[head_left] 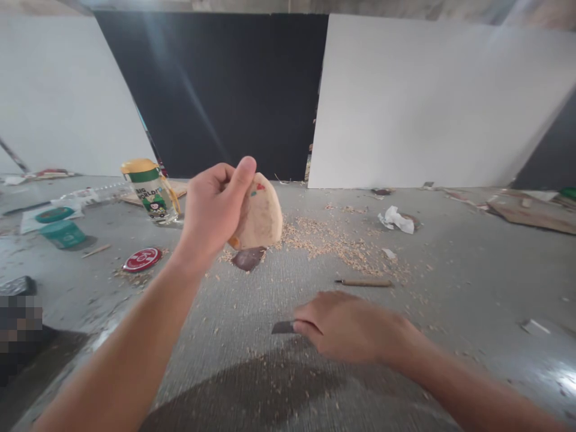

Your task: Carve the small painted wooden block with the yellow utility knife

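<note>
my left hand (pixel 216 204) holds up a pale, rounded piece (pixel 261 215) that looks like wood, thumb pressed along its upper edge and the other fingers mostly hidden from me. the piece is tilted, raised in front of the black panel (pixel 225 90) and the grey work surface (pixel 216 342). its face carries small red and green marks near the top; i can't tell whether they are lettering. an orange-brown spot shows at its lower corner.

my right hand (pixel 346 327), a bit blurred, is closed around a cutting tool; only its dark blade (pixel 282 327) shows, pointing left, with whatever handle it has covered by my grip. i can't tell if the blade touches the surface.

the clearest writing is on the yellow-lidded bottle (pixel 148 192) to the left: "big world!" in dark capitals, above a cartoon figure on green. nearer me, a red disc (pixel 142 260) bears a white emblem and rim lettering too small to read. the teal container (pixel 62 233) shows no wording i can make out.

just beyond my right hand lies a slim wooden-handled tool (pixel 364 282), its thin dark tip to the left. pale shavings (pixel 333 243) spread behind it, near a crumpled white paper (pixel 396 220).
</note>
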A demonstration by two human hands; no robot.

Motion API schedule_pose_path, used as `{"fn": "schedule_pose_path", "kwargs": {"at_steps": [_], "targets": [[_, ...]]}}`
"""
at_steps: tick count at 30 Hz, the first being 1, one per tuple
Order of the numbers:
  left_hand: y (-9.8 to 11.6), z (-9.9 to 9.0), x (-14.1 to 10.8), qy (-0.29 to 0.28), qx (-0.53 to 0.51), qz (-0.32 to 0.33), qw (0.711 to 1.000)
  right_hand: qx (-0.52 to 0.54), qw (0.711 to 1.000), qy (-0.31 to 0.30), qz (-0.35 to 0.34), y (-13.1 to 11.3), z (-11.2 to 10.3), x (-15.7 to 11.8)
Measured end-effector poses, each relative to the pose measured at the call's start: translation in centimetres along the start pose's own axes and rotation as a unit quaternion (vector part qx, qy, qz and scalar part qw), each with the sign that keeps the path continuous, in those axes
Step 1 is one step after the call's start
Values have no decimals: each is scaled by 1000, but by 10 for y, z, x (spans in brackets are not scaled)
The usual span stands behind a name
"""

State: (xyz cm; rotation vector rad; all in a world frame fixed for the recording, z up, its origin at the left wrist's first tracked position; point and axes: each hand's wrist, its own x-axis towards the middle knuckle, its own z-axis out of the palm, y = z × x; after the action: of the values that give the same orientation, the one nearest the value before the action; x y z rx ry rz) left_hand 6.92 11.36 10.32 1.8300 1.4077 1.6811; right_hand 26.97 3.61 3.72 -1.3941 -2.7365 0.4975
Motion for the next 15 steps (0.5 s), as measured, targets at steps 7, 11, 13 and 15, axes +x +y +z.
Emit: {"fn": "schedule_pose_path", "kwargs": {"at_steps": [7, 11, 13, 15], "targets": [[4, 2, -2, -30, 22, 2, 999, 98, 988, 109, -48, -7, -20, -2], [7, 10, -9, -82, 20, 17, 996, 125, 963, 237, -27, -10, -23, 1], [7, 11, -13, -108, 9, 21, 994, 131, 954, 268, -21, -8, -17, 4], [7, 11, -15, -124, -5, 14, 992, 147, 949, 278, -22, -4, -10, 7]]}}
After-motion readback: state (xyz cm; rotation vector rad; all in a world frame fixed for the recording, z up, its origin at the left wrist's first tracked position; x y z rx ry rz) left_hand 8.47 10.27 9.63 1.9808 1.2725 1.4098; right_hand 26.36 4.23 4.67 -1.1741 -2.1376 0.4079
